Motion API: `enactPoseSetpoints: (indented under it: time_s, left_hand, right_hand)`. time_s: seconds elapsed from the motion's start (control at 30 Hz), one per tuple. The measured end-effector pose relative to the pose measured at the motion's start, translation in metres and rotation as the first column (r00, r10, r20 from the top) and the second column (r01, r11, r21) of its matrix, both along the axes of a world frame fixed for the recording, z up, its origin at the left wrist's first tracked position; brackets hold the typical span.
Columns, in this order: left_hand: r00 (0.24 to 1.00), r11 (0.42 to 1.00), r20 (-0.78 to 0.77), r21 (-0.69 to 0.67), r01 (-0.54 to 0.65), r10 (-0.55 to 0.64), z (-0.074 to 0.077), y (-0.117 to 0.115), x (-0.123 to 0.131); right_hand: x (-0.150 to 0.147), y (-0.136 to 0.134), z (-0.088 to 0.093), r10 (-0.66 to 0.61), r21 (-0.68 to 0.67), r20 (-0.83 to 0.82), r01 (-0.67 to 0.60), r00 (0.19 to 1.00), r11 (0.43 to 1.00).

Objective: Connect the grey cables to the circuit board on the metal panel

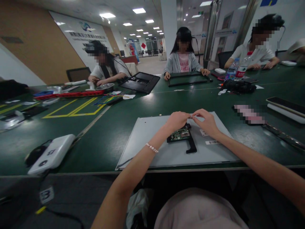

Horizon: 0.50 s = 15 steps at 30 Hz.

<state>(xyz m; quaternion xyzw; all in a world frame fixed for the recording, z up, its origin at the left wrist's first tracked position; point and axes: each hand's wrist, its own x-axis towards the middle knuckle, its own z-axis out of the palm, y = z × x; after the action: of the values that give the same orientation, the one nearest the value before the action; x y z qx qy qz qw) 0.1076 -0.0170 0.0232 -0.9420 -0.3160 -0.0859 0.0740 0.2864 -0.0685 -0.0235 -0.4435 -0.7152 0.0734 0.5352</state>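
Observation:
My left hand (178, 119) and my right hand (206, 121) meet fingertip to fingertip above the far part of a flat light-grey panel (143, 143). Both are closed in a pinch; something small and pale may be between the fingers, too small to name. Under my left hand and wrist lies a green circuit board (178, 136), partly hidden. A black angled bracket (192, 144) sits along its right side, on the panel. White labels (213, 142) are stuck on the panel beneath my right wrist.
A white power bank (53, 154) lies at the left. On the right are a phone (249, 114) and a white-and-black box-like device (287, 108). Across the table, people handle a black frame (190, 79) and other parts near a black laptop casing (141, 82). Bottles (241, 70) stand far right.

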Motion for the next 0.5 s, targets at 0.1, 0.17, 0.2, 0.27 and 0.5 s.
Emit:
enactPoseSetpoints:
  time_s: [0.1,0.17,0.2,0.27,0.5]
  left_hand:
    - [0.999,1.000,0.038,-0.008,-0.003,0.003,-0.0038,0.0014,-0.0029]
    - [0.998,1.000,0.061,-0.007,-0.001,0.001,-0.0044,0.0025,-0.0038]
    - [0.998,1.000,0.063,-0.007,-0.003,0.003,-0.0045,0.0029,-0.0040]
    - [0.999,1.000,0.046,-0.004,-0.010,0.010,-0.0051,0.0029,-0.0044]
    - [0.999,0.999,-0.016,0.003,-0.039,0.039,0.0001,0.0025,-0.0106]
  right_hand:
    - [-0.0013,0.0013,-0.0022,0.028,-0.015,0.021,-0.028,0.999,0.999]
    - [-0.0023,0.0020,-0.0041,0.045,-0.023,0.014,-0.045,0.999,0.999]
    - [-0.0024,0.0024,-0.0052,0.049,-0.026,0.016,-0.048,0.999,0.998]
    - [-0.0020,0.0032,-0.0070,0.043,-0.030,0.027,-0.042,0.999,0.999]
    - [0.0005,0.0033,-0.0078,0.021,-0.064,0.017,-0.020,1.000,0.998]
